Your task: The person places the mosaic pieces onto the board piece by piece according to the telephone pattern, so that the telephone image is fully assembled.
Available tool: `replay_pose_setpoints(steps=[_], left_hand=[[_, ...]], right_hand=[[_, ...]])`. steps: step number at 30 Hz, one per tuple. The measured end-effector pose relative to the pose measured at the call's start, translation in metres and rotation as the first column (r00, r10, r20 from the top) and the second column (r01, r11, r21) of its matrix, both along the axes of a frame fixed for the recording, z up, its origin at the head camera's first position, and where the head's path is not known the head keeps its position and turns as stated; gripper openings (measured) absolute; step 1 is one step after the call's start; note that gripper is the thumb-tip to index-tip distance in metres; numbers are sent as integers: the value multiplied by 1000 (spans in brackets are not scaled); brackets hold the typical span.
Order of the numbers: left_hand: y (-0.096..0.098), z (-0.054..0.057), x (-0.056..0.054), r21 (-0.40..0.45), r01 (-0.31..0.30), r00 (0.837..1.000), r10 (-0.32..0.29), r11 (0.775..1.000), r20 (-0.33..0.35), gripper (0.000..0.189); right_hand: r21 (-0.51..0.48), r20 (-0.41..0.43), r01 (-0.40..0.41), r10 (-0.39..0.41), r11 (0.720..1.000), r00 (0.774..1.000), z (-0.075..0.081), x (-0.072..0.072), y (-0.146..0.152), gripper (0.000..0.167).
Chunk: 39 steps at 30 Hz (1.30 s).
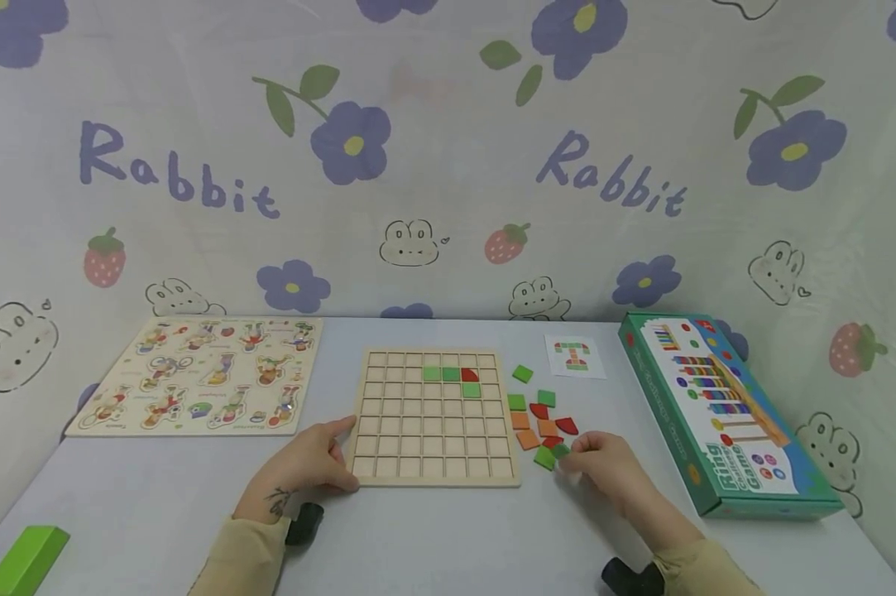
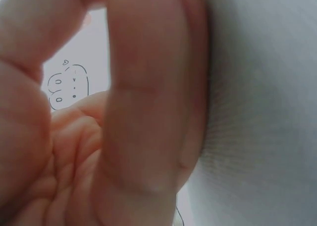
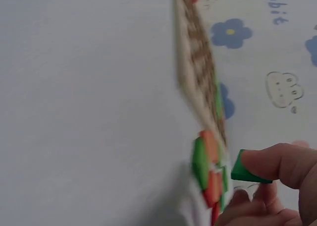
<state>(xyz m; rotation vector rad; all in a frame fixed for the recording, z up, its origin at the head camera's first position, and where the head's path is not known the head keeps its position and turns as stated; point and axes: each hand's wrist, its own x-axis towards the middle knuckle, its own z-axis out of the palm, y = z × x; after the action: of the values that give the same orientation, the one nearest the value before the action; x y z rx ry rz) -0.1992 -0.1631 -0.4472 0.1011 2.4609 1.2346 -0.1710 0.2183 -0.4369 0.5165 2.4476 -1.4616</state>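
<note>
The grid board, pale and wood-like with raised ridges, lay flat on the smooth white table, its square cells mostly bare; in the second row from the top sat two green squares and, to their right, a red quarter-round piece, with another green square in the cell just below it. Loose flat tiles, green and orange squares and red rounded wedges, lay scattered beside the board's right edge, near a white card printed with a coloured figure. The right hand reached in from the near right, its thumb and a fingertip pinched on a green tile, held just above the table by the loose pile. The left hand rested at the board's near left, forefinger and thumb spread apart and touching its left side and near corner; its remaining fingers looked bent in the blurry left wrist view. A glossy green box stood on the right, its contents hidden, and a picture puzzle board lay on the left.
</note>
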Motion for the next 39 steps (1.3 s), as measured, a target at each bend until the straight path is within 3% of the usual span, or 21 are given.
replay_pose_setpoints(steps=[4, 10, 15, 20, 25, 31, 39], left_hand=[[-1, -1, -1, 1, -4, 1000, 4, 1000, 1, 94], [-1, -3, -2, 1, 10, 1000, -10, 1000, -5, 94], [0, -4, -1, -13, 8, 1000, -8, 1000, -8, 94], [0, -2, 0, -22, 4, 1000, -4, 1000, -11, 94], [-1, 0, 1, -17, 5, 1000, -5, 1000, -11, 94], [1, 1, 1, -30, -6, 1000, 5, 1000, -11, 93], [1, 2, 1, -34, -7, 1000, 6, 999, -20, 93]], right_hand=[[-112, -126, -29, 15, 993, 992, 17, -16, -19, 17], [-267, -280, -122, 44, 956, 959, 37, -49, -59, 17], [-280, -325, -185, 89, 942, 941, 41, -77, -92, 25], [-282, -293, -194, 108, 940, 950, 33, -103, -123, 28], [-216, -262, -185, 126, 959, 957, 23, -119, -147, 27], [-36, -248, -179, 164, 983, 955, 17, -127, -163, 24], [142, -208, -185, 213, 972, 955, 14, -131, -175, 20]])
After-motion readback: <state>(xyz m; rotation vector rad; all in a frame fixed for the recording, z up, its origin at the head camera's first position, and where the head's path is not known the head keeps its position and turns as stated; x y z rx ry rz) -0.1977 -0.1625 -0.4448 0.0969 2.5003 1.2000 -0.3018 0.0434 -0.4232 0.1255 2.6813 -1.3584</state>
